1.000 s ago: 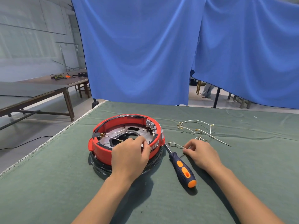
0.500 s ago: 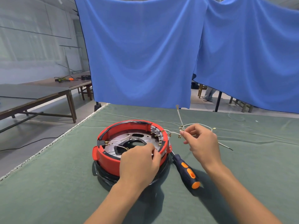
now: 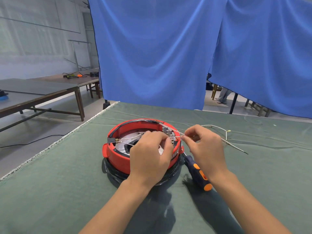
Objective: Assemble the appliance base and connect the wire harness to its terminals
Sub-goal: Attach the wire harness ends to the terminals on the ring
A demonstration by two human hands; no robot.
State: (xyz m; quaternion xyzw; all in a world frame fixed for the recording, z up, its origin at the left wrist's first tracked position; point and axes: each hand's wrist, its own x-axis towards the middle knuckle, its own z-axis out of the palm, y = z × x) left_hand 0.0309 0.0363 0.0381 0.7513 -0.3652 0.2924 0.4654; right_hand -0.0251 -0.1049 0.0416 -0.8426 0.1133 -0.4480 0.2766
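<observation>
A round red appliance base (image 3: 118, 159) with a metal plate inside sits on a black ring on the green cloth. A row of terminals (image 3: 166, 131) lines its inner right wall. My left hand (image 3: 150, 156) rests over the base's near right side, fingers pinched on a white wire by the terminals. My right hand (image 3: 204, 147) pinches the white wire harness (image 3: 224, 137) just right of the rim, holding one lead at the terminals. The rest of the harness trails right across the cloth. Two short white wires (image 3: 131, 137) run from a black connector (image 3: 112, 141) on the left wall.
A screwdriver (image 3: 198, 173) with a dark blue and orange handle lies on the green cloth (image 3: 67, 191) right of the base, under my right wrist. The table edge (image 3: 50, 146) runs along the left. Blue curtains (image 3: 152, 56) hang behind; wooden tables (image 3: 42, 95) stand at far left.
My right hand lifted the wire harness off the cloth and brought it left to the base's terminals. My left hand stayed on the base and shifted slightly toward the terminals.
</observation>
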